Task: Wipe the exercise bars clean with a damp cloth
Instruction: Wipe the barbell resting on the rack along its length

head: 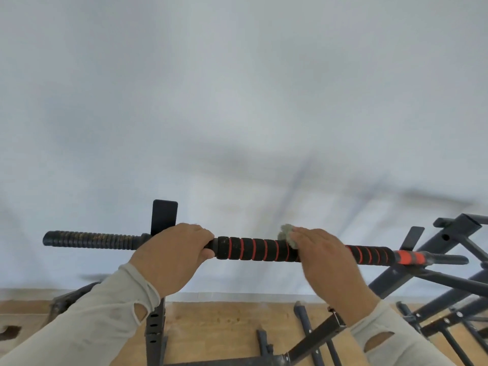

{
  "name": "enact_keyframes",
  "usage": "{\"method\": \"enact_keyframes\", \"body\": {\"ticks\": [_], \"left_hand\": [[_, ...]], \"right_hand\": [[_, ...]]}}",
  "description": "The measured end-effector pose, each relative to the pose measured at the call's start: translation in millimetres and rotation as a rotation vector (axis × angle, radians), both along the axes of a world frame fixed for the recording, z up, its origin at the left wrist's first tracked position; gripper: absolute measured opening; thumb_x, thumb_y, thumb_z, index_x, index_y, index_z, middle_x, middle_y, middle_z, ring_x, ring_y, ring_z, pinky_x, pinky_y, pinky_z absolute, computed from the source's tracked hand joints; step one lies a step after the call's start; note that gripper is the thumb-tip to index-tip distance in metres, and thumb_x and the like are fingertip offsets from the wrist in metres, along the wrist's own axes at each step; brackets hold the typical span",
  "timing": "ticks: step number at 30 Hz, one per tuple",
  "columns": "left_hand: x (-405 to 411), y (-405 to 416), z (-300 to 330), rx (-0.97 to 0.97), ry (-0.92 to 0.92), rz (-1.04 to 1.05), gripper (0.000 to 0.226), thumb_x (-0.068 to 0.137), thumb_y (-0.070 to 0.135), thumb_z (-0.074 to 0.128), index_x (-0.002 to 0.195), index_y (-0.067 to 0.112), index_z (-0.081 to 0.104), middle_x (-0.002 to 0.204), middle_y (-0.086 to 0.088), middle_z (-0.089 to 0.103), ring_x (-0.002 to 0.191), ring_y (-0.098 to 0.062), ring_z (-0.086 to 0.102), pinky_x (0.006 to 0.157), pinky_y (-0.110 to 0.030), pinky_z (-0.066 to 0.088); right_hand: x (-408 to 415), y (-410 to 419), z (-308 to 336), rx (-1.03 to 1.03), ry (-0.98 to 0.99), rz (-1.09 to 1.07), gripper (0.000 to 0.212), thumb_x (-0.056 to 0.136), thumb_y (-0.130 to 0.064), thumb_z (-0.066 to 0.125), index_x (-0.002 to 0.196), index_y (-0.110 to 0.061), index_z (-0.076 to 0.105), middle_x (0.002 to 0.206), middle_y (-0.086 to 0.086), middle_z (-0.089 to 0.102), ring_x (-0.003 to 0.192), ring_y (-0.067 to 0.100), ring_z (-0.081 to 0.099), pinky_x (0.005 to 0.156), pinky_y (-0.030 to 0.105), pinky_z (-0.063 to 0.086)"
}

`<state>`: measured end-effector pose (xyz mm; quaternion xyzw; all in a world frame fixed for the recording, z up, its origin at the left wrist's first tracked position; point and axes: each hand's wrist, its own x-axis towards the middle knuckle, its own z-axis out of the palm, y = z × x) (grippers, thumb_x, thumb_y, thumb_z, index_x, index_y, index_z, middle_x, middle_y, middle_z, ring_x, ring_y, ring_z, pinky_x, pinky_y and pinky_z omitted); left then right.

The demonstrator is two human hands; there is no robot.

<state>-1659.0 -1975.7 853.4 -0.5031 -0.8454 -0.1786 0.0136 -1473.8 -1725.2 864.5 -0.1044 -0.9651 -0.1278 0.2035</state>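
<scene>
From the head view, a long exercise bar [253, 248] ran almost level across the lower half of the picture, tilting slightly down toward the right, in front of a pale wall [237, 101]. Its middle wore black foam padding ringed with red stripes, its left end a ribbed black sleeve, and near the right end sat an orange band before a bare threaded tip. The left hand [171, 256] had its grip wrapped over the top of the bar just left of the striped foam, fingers curled round it and the thumb tucked under. The right hand [324, 257] lay over the bar farther right, fingers bent down across it and pressing a small grey-green cloth [286, 235] against the foam — only a crumpled tuft showed past the fingertips, so how tightly the grip closed on it could not be told. Both arms wore light sleeves with thumb holes. A dark upright post [163, 213] rose behind the left hand, and more dark metal frame pieces [435, 281] stood at the right — others lay on the wooden floor [224, 320] below.
</scene>
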Motion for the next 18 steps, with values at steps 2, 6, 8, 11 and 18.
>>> {"method": "enact_keyframes", "body": {"ticks": [2,6,8,11,18], "left_hand": [[0.6,0.1,-0.2,0.002,0.014,0.002,0.017,0.103,0.046,0.039,0.092,0.035,0.046,0.087,0.014,0.052,0.084,-0.009,0.053,0.075,-0.022,0.043],[0.6,0.6,-2.3,0.024,0.037,0.006,0.019,0.103,0.047,0.038,0.098,0.034,0.050,0.089,0.014,0.052,0.085,-0.008,0.052,0.075,-0.021,0.040],[0.7,-0.4,-3.2,0.034,0.036,0.008,0.020,0.104,0.047,0.038,0.101,0.033,0.052,0.091,0.014,0.053,0.086,-0.008,0.052,0.075,-0.020,0.039],[1.5,0.2,-2.0,0.045,0.040,0.005,0.019,0.104,0.046,0.039,0.100,0.032,0.052,0.090,0.013,0.054,0.084,-0.009,0.053,0.073,-0.020,0.036],[-2.3,2.0,-6.7,0.021,0.072,0.022,0.037,0.100,0.033,0.046,0.068,0.036,0.029,0.072,0.016,0.045,0.071,-0.009,0.049,0.065,-0.021,0.031]], "right_hand": [[7.0,15.3,17.5,0.024,-0.148,-0.197,0.046,0.081,-0.013,0.070,0.119,-0.038,0.068,0.099,-0.018,0.072,0.084,0.010,0.065,0.082,0.029,0.051],[0.8,-3.8,20.8,-0.156,-0.013,-0.279,0.010,0.099,-0.032,0.055,0.101,-0.036,0.064,0.077,-0.016,0.064,0.071,0.008,0.060,0.068,0.026,0.051],[-9.4,-32.5,2.4,-0.335,0.086,-0.280,0.030,0.105,-0.036,0.035,0.091,-0.029,0.060,0.077,-0.014,0.063,0.075,0.010,0.062,0.072,0.027,0.054],[-22.6,-65.0,-17.8,-0.416,0.330,-0.211,0.026,0.105,-0.025,0.048,0.098,-0.014,0.071,0.101,-0.002,0.075,0.102,0.017,0.068,0.099,0.033,0.053],[-77.5,-149.7,-30.0,-0.375,0.314,0.125,0.032,0.096,-0.016,0.047,0.109,-0.008,0.074,0.112,0.009,0.077,0.113,0.025,0.071,0.101,0.040,0.056]]}}
